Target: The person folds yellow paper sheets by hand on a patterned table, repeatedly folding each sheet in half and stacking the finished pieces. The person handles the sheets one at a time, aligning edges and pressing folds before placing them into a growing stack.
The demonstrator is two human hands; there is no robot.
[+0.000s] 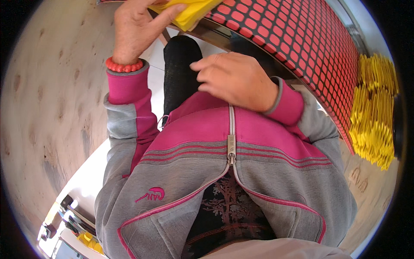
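At the top of the head view, my left hand [140, 30] pinches the near end of a flat yellow folded piece [192, 15] between thumb and fingers. The piece runs out of the picture's upper edge, and its material is hard to tell. It lies over the near edge of a table covered with a red-and-black checked cloth [276, 32]. My right hand [237, 80] is in front of my body, below the table edge, with its fingers loosely bent and somewhat apart. Nothing shows in it, and it touches neither the cloth nor the yellow piece.
Upright bundles of yellow folded pieces [373, 116] stand at the far right, beside the cloth's end. Under the table edge is my dark trouser leg [179, 64]. A pale wood-grained surface [56, 99] spreads along the left. Yellow and dark objects [88, 241] show at the lower left.
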